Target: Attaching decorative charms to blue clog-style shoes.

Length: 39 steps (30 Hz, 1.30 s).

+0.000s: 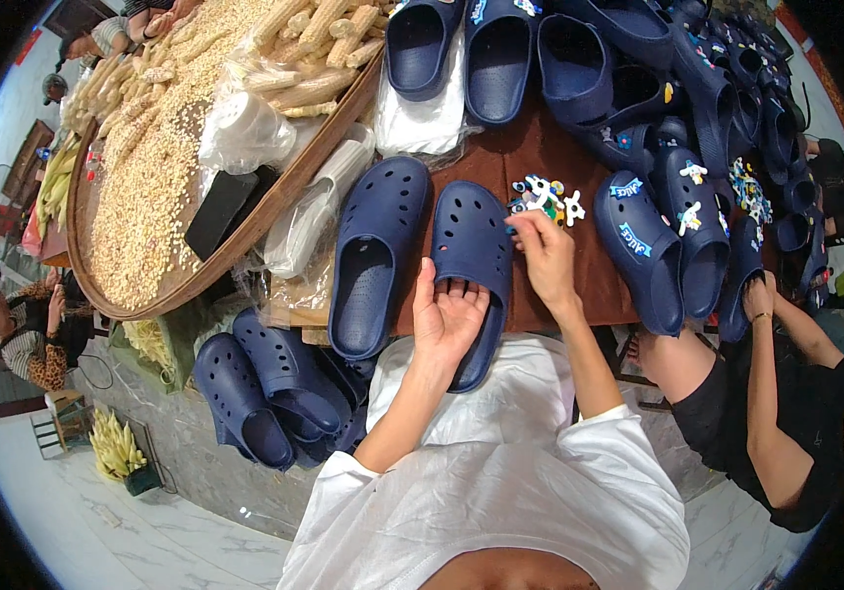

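Note:
My left hand [449, 320] is palm up, its fingers tucked inside the opening of a navy blue clog [472, 234] and its thumb outside against the upper. This clog has round holes and no charms on it. My right hand [548, 254] pinches a small blue piece [510, 228] at the clog's right side, and what kind it is cannot be made out. Just beyond that hand lies a small pile of colourful shoe charms [544, 192]. A matching plain clog [378, 256] rests to the left on the brown-covered table [510, 152].
Clogs with charms [640, 251] stand at the right, with many more behind. A person's hand [760, 295] touches a clog there. A large round tray [289, 182] of corn kernels and cobs fills the left. Other navy clogs [243, 398] are stacked lower left.

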Each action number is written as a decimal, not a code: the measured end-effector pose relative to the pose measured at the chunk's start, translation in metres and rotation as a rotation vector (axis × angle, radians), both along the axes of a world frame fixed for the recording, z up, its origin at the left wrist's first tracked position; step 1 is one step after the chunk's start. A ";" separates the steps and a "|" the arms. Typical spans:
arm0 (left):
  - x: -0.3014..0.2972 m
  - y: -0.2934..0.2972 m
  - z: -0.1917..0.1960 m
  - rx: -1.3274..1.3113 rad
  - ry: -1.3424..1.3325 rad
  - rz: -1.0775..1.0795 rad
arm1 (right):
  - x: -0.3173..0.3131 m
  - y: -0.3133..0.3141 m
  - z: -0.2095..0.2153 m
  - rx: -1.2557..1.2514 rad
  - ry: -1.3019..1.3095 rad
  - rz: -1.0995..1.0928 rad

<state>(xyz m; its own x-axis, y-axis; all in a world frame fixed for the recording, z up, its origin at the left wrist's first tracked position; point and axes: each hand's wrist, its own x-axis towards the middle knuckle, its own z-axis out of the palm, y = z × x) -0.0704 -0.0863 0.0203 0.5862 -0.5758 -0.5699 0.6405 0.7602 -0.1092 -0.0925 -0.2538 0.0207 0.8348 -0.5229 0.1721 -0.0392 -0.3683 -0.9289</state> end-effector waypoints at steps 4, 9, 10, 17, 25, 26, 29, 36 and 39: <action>-0.005 -0.003 -0.001 0.056 -0.083 -0.050 | -0.024 -0.017 0.000 -0.287 -0.022 -0.107; -0.020 -0.007 -0.002 0.174 -0.352 -0.090 | -0.035 -0.022 -0.019 -0.474 -0.017 -0.113; -0.021 -0.007 -0.001 0.284 -0.464 -0.126 | -0.036 -0.020 -0.020 -0.509 -0.025 -0.137; -0.015 -0.010 0.010 0.524 -0.653 -0.234 | -0.049 0.008 -0.012 -0.434 -0.081 -0.088; -0.010 0.012 0.030 0.485 -0.612 -0.136 | -0.086 0.058 -0.008 -0.157 -0.043 0.127; -0.009 0.013 0.025 0.447 -0.626 -0.122 | -0.088 0.061 -0.010 -0.100 -0.061 0.135; -0.012 0.022 0.045 0.433 -0.666 -0.094 | -0.091 0.058 -0.026 -0.237 -0.124 0.150; -0.005 0.090 0.100 0.361 -0.862 -0.022 | -0.073 0.071 -0.031 -0.220 -0.097 0.209; -0.007 0.131 0.116 0.462 -0.864 0.109 | -0.065 0.079 -0.024 -0.248 -0.119 0.259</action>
<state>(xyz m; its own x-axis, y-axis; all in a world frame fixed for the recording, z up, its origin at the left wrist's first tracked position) -0.0770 0.0449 0.1365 0.9436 -0.3224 -0.0755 0.2838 0.6697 0.6863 -0.1575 -0.1752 -0.0033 0.9002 -0.2277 0.3712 0.1876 -0.5664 -0.8025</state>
